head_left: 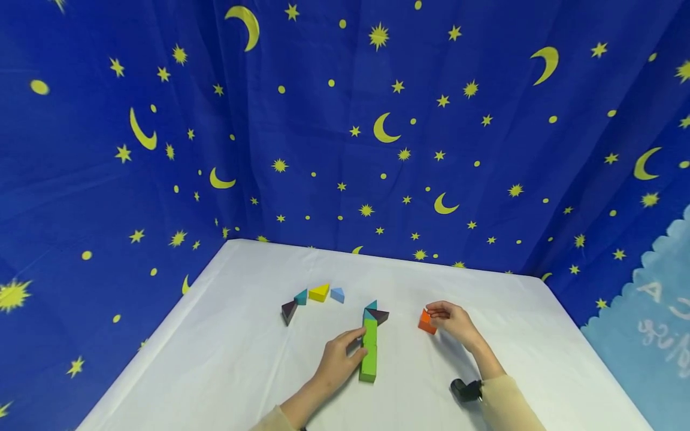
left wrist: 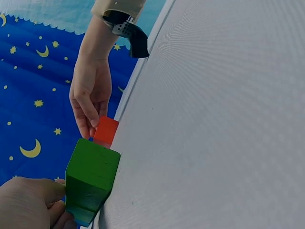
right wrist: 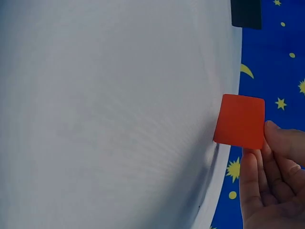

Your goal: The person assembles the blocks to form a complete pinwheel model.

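Note:
Two green blocks [head_left: 369, 365] lie end to end in a row on the white-covered table, with blue-teal triangular blocks [head_left: 371, 306] and a dark triangular block [head_left: 381, 315] at the far end. Along the row's left side, my left hand [head_left: 336, 362] touches the green blocks with its thumb and fingertips. An orange block [head_left: 426, 323] is pinched between the thumb and fingers of my right hand [head_left: 457, 323], to the right of the row. In the right wrist view, one square face of the orange block [right wrist: 240, 121] shows beside the thumb.
Left of the row lie several loose triangular blocks: a dark one [head_left: 288, 312], a teal one [head_left: 300, 297], a yellow one [head_left: 319, 293] and a light blue one [head_left: 338, 294]. A blue curtain [head_left: 323, 131] with moons and stars hangs behind the table [head_left: 242, 371].

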Demonstrator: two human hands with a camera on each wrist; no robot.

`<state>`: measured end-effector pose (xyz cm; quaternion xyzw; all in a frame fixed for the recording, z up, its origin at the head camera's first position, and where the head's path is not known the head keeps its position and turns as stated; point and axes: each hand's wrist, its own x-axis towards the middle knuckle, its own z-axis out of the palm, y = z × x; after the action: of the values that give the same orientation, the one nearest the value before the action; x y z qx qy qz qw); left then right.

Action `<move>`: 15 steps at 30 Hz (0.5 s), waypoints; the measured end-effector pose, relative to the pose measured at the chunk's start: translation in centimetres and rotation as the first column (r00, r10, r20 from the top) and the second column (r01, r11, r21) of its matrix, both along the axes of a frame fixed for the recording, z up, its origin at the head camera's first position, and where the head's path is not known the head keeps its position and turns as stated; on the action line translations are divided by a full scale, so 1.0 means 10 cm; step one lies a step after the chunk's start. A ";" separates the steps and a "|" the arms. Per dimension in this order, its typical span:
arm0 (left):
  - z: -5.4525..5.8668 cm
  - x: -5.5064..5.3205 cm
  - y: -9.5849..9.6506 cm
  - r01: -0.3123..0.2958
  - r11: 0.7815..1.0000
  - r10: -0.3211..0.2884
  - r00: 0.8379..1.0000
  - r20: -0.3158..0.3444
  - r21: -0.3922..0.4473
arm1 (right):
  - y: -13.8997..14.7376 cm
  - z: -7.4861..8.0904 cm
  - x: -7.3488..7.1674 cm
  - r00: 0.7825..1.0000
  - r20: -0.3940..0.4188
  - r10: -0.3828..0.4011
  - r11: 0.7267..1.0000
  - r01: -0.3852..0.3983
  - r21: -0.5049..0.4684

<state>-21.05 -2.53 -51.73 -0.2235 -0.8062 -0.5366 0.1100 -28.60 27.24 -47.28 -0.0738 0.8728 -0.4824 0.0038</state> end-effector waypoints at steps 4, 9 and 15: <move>-0.01 0.00 0.01 0.004 1.000 -0.003 1.000 -0.015 0.007 | 0.01 0.00 -0.02 0.999 -0.035 0.024 0.999 -0.022 0.044; -0.01 -0.01 0.01 -0.004 1.000 0.005 0.999 -0.032 0.006 | 0.01 0.04 -0.01 0.996 -0.074 0.043 0.994 -0.035 0.101; -0.02 0.00 0.00 0.003 1.000 -0.003 1.000 -0.026 0.001 | -0.02 0.04 0.07 0.994 -0.111 0.018 0.991 -0.002 0.136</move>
<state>-21.00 -2.48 -51.89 -0.2316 -0.8042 -0.5342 0.1198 -27.86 27.03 -46.88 -0.1047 0.9021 -0.4170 -0.0379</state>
